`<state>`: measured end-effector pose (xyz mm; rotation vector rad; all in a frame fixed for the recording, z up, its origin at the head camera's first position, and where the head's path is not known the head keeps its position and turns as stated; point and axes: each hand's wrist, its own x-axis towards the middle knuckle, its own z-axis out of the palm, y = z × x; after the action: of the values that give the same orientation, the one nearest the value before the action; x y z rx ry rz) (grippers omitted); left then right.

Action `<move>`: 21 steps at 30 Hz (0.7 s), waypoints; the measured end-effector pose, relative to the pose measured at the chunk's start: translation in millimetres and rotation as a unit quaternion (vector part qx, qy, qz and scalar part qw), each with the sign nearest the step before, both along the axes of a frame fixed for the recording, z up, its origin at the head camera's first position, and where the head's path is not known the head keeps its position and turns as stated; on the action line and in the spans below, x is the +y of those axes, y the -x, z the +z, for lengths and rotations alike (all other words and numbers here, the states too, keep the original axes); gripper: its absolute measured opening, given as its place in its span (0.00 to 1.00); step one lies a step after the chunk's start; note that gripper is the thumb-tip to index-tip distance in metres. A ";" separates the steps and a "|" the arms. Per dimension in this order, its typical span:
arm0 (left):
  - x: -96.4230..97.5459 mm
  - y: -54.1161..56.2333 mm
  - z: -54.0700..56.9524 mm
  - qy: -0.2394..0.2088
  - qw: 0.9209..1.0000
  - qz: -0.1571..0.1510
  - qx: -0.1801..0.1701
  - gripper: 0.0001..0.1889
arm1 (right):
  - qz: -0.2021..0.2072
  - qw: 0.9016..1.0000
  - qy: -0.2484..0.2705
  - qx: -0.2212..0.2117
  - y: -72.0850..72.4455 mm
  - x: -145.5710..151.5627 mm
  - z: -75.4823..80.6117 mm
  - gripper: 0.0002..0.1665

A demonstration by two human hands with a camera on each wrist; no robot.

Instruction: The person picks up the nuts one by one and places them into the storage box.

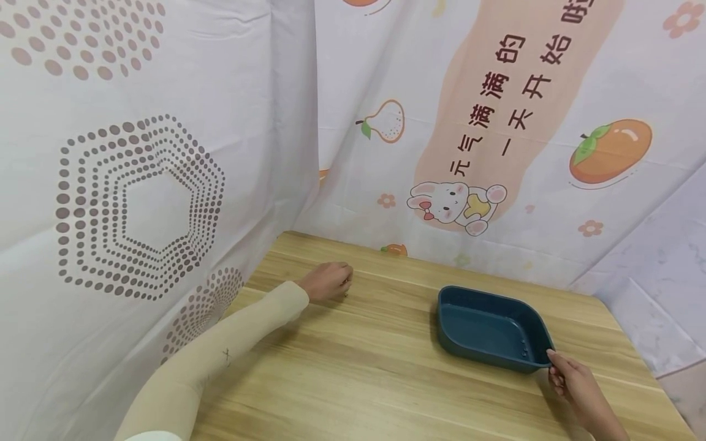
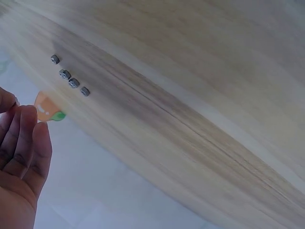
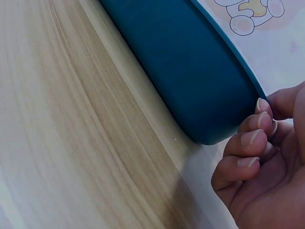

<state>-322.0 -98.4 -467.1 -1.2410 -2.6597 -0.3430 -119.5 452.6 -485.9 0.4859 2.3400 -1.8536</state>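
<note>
Tray (image 1: 480,331) sits left of my right hand (image 1: 576,386), its corner rim pinched between thumb and fingers. My left hand (image 1: 329,282) is partly curled; I cannot tell whether it holds anything. Near it, four small metal pieces (image 2: 65,74) lie on the bench (image 1: 358,380).

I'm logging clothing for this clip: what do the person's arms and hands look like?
The left sleeve is long and cream, ends at the wrist and bears a small dark mark; a white edge shows at its upper end. The left hand and right hand are bare, and no sleeve shows on the right wrist.
</note>
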 end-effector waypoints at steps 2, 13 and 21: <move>1.9 0.9 0.1 -0.002 1.000 -0.004 0.004 0.04 | -0.001 1.000 0.000 -0.001 0.5 0.3 -0.1 0.27; 15.4 0.0 6.2 -0.005 1.000 -0.019 0.007 0.03 | 0.009 1.000 -0.009 -0.009 0.2 0.6 2.1 0.28; 26.0 0.8 7.1 0.004 1.000 -0.023 0.009 0.04 | 0.002 1.000 -0.007 0.000 -0.3 0.1 0.8 0.27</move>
<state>-322.7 -72.4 -460.0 -1.3022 -2.6243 -0.3272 -119.3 452.7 -485.1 0.4824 2.3526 -1.8373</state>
